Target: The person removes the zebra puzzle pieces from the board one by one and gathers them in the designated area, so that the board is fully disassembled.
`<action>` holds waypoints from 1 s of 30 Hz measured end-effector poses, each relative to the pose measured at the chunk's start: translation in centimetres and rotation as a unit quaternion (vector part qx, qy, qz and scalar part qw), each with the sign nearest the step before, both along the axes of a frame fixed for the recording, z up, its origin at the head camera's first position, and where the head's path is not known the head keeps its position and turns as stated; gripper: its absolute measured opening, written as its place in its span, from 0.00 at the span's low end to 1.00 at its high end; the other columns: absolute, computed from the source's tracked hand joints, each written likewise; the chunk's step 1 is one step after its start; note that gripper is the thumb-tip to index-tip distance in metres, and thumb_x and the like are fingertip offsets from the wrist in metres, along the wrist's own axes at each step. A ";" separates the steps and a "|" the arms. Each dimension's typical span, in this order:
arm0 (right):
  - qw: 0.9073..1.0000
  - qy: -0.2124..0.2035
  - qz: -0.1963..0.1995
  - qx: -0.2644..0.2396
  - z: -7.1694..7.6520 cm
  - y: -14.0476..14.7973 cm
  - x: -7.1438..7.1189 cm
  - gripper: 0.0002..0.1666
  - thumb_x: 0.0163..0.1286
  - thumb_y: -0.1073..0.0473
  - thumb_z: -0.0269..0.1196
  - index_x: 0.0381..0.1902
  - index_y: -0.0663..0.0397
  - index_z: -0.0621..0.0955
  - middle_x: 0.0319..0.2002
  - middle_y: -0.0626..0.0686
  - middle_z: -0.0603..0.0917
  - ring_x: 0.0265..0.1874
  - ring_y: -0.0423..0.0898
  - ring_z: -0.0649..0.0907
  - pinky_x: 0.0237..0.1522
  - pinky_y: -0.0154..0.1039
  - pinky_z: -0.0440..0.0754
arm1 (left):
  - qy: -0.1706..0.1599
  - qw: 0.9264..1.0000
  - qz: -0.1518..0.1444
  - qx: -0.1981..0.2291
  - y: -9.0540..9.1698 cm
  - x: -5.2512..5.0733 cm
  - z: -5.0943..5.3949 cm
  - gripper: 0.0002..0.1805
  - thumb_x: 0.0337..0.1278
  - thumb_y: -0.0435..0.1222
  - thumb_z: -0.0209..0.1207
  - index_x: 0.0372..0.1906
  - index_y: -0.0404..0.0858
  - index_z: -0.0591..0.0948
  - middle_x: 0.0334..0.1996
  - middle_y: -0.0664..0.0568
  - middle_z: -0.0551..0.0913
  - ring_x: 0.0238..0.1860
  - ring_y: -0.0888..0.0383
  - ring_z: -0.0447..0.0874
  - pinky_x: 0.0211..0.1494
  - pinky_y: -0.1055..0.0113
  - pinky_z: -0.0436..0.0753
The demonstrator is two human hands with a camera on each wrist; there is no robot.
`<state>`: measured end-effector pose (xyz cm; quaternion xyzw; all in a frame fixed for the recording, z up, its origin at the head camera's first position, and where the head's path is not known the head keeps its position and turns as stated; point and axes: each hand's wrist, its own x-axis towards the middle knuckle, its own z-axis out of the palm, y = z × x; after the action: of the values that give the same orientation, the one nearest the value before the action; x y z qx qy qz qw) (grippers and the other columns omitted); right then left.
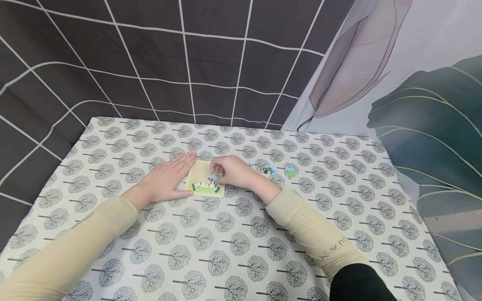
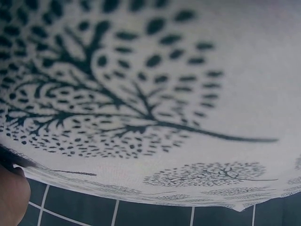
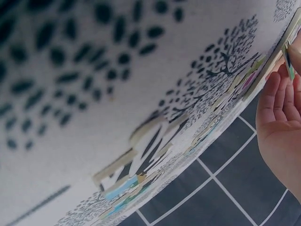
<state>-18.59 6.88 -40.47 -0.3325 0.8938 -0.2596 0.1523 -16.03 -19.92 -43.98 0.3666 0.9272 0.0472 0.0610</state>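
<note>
A small wooden jigsaw board (image 1: 198, 168) lies on the table, its lower part filled with striped zebra legs and green grass (image 1: 205, 187). My left hand (image 1: 163, 179) rests with extended fingers along the board's left edge, thumb near the lower left corner. Over the board's right side, my right hand (image 1: 232, 170) pinches a small puzzle piece (image 3: 289, 60) between thumb and fingers. That piece is seen nearly edge-on in the right wrist view, so its picture is mostly hidden. Only a bit of the left hand (image 2: 13, 195) shows in the left wrist view.
Loose puzzle pieces lie right of the board, among them a black, green and blue one (image 1: 268, 169) and a blue-green one (image 1: 290, 172). A zebra-striped piece (image 3: 153, 146) appears closer in the right wrist view. Behind the tree-print tablecloth (image 1: 241, 242) hangs a dark grid curtain (image 1: 211, 58).
</note>
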 end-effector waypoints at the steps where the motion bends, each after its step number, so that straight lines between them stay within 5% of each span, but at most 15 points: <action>1: 1.000 -0.005 -0.002 -0.005 0.0 0.0 0.0 0.14 0.62 0.65 0.77 0.44 0.54 0.85 0.40 0.51 0.89 0.41 0.44 0.85 0.50 0.34 0.87 | 0.001 1.000 -0.001 0.001 0.0 0.0 0.0 0.58 0.73 0.68 0.50 0.85 0.30 0.47 0.87 0.39 0.44 0.88 0.42 0.44 0.91 0.49 0.52; 18: 1.000 -0.008 0.014 0.007 -0.2 -0.2 0.0 0.05 0.67 0.62 0.73 0.40 0.53 0.88 0.36 0.50 0.91 0.36 0.42 0.85 0.45 0.30 0.85 | -0.002 1.000 0.000 -0.004 0.0 -0.1 -0.1 0.58 0.73 0.68 0.50 0.85 0.30 0.47 0.87 0.39 0.44 0.88 0.42 0.43 0.91 0.49 0.52; 30: 0.999 0.016 0.019 0.021 -0.3 -0.1 0.1 0.06 0.68 0.60 0.73 0.42 0.53 0.90 0.39 0.51 0.93 0.40 0.44 0.88 0.51 0.36 0.88 | 0.001 1.000 -0.003 0.002 -0.1 0.0 -0.1 0.57 0.73 0.67 0.50 0.85 0.29 0.48 0.87 0.39 0.45 0.88 0.41 0.45 0.90 0.49 0.53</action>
<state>-18.50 6.74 -40.80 -0.3501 0.8949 -0.2325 0.1500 -16.01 -19.98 -44.08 0.3700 0.9259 0.0486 0.0590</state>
